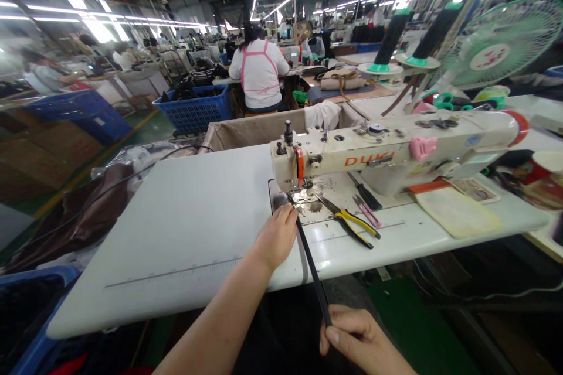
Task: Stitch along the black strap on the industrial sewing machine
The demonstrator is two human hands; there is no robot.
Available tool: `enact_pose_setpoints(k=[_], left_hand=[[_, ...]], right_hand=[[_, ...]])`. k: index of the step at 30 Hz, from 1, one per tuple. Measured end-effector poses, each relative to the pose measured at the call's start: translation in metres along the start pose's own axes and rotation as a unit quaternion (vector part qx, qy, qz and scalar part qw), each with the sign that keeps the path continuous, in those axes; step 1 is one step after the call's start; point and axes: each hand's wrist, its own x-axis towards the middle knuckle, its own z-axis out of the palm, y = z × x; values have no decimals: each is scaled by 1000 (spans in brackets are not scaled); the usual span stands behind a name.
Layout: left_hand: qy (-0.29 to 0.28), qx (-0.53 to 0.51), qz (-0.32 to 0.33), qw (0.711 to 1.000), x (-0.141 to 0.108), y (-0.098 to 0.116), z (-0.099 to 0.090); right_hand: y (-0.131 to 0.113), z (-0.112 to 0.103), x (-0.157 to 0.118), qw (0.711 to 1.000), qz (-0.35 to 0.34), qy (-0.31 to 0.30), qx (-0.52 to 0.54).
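A long, narrow black strap (313, 261) runs from the needle area of a white sewing machine (334, 152) down past the table's front edge. My left hand (279, 234) lies beside the presser foot (300, 186), its fingers closed together on the strap's upper end. Lower down, below the table edge, my right hand (358, 334) pinches the strap between thumb and fingers. The strap looks taut between both hands. My left fingers hide the part of it nearest the needle.
Yellow-and-black pliers (352, 225), pink thread snips (367, 212) and a black-handled screwdriver (367, 194) lie right of the needle. A yellowish cloth (455, 211) rests farther right. Thread cones (391, 41) and a green fan (497, 47) stand behind. A person (259, 73) sits ahead, near a blue crate (196, 110).
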Motion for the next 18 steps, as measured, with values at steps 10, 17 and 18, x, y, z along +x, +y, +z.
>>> enact_pose_setpoints(k=[10,17,18], left_hand=[[14,2,4,1000,-2,0,0],[21,24,33,999,-2,3,-4],[25,27,36,999,-3,3,-2]], right_hand=[[4,-1,4,999,-42,-10,-2],[6,-1,12,996,-72,54,-31],[9,-2,14,995,-73,56,-38]])
